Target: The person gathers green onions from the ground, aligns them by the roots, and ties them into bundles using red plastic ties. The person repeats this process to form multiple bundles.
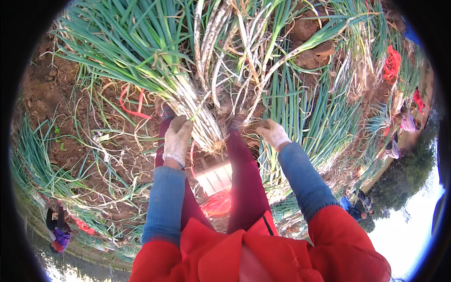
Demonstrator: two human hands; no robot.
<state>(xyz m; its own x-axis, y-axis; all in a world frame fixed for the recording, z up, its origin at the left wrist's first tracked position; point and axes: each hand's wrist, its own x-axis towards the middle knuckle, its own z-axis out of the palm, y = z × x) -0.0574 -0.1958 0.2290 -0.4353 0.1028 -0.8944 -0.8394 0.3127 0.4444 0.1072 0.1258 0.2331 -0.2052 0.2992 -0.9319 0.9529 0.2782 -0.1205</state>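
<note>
A thick bundle of green onions leans in front of me, roots toward my legs and green leaves fanning to the upper left. My left hand, in a whitish knitted glove, is against the bundle's left side near the white stems; its fingertips are partly hidden. My right hand, also gloved, has curled fingers near the root ends of loose green onions. Whether it pinches a thin stalk cannot be made out. A red plastic strip lies on the soil left of the bundle.
More green onions lie in rows to the right and at the left. A slatted pale stool or crate and red plastic twine are between my legs. Other people work farther off, some at the right.
</note>
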